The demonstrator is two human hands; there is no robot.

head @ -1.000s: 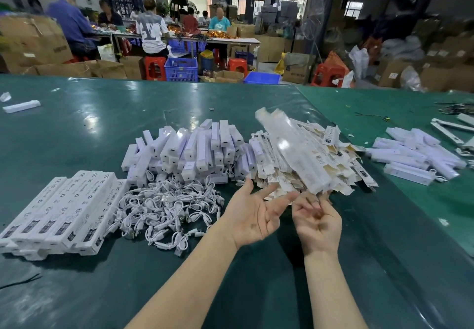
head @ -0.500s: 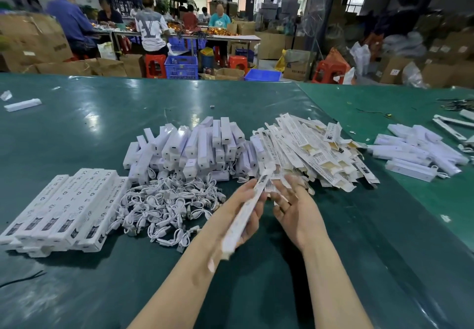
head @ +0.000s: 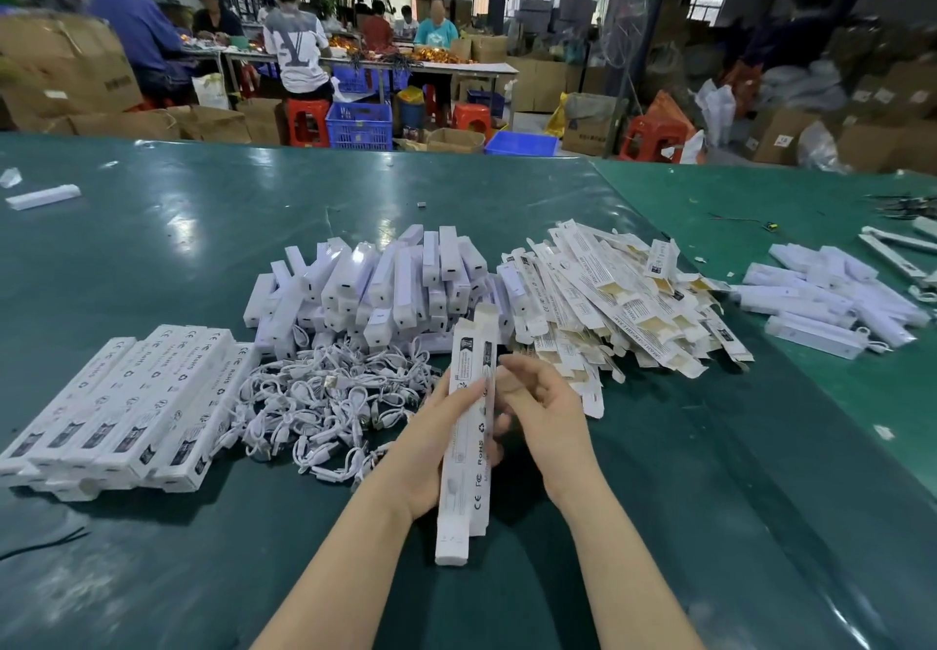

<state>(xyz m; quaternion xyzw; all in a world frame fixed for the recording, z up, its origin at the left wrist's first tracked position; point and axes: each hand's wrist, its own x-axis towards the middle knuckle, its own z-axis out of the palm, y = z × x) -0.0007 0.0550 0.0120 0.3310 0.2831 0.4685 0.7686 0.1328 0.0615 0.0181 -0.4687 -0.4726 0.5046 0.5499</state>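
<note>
A long white carton [head: 469, 451] stands almost upright above the green table [head: 203, 223], its top flap open. My left hand [head: 436, 446] grips it from the left, fingers curled round its front. My right hand [head: 540, 406] pinches its upper right edge. Behind lie a pile of flat unfolded cartons [head: 608, 299], a heap of white plastic bars [head: 385, 284] and a tangle of short white cables [head: 324, 396].
A row of closed cartons [head: 127, 406] lies at the left. More white bars [head: 831, 294] lie on the adjoining table at the right. One loose bar [head: 43, 195] sits far left. People work at tables beyond, among cardboard boxes, blue crates and red stools.
A flat carton came off the pile into my left hand. It has since risen to near upright and opened into a box shape, and my right hand has closed on its upper edge.
</note>
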